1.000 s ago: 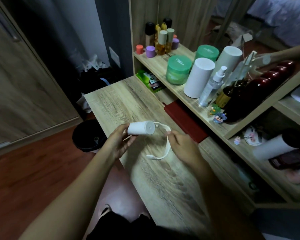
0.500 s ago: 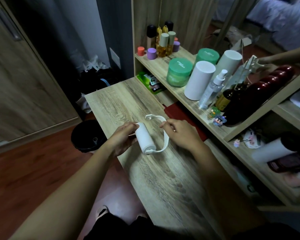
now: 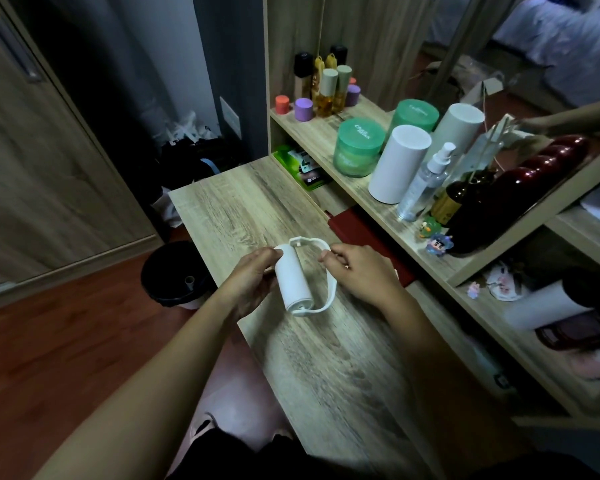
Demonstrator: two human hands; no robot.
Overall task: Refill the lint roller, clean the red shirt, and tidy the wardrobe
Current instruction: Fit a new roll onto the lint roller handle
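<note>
Over the wooden desk (image 3: 243, 206) I hold a white lint roller. My left hand (image 3: 250, 278) grips the white paper roll (image 3: 291, 278), which sits lengthwise inside the white curved frame (image 3: 328, 292). My right hand (image 3: 357, 271) pinches the frame's upper right side. The roll's near end sits on the frame's lower peg; its far end lies by the upper arm. No red shirt is recognisable in view.
A black waste bin (image 3: 174, 275) stands on the floor left of the desk. The shelf on the right holds a white cylinder (image 3: 397, 164), green jars (image 3: 357, 147), a spray bottle (image 3: 426, 181) and dark bottles. A dark red flat item (image 3: 357, 230) lies under the shelf. A wardrobe door (image 3: 49, 150) is at left.
The roll went from held crosswise above the frame to lying lengthwise inside it. Both hands shifted slightly, the right now gripping the frame's upper side.
</note>
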